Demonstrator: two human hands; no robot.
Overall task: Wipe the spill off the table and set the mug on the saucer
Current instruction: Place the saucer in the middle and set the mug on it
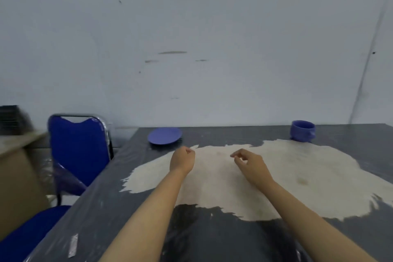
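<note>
Blue saucer [165, 135] sits far left on the dark surface [212, 238]; left hand [183, 160] fisted, holding nothing. Right hand [248, 162] hovers, fingers loosely curled, over the pale spill [287, 176]. Mug [302, 131] stands far right at the spill's edge; no cloth visible, so one must be fetched, then wiped inward from the edges

The left hand [182, 159] hides its curled fingers, and the spill [244, 181] is cut off at the right edge.

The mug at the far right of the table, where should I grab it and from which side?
Probably wrap the right hand round the mug's body from the near side. It stands upright with its mouth up, and the wall facing you looks bare. The small bump low on its right may be the handle, too blurred to tell.
</note>
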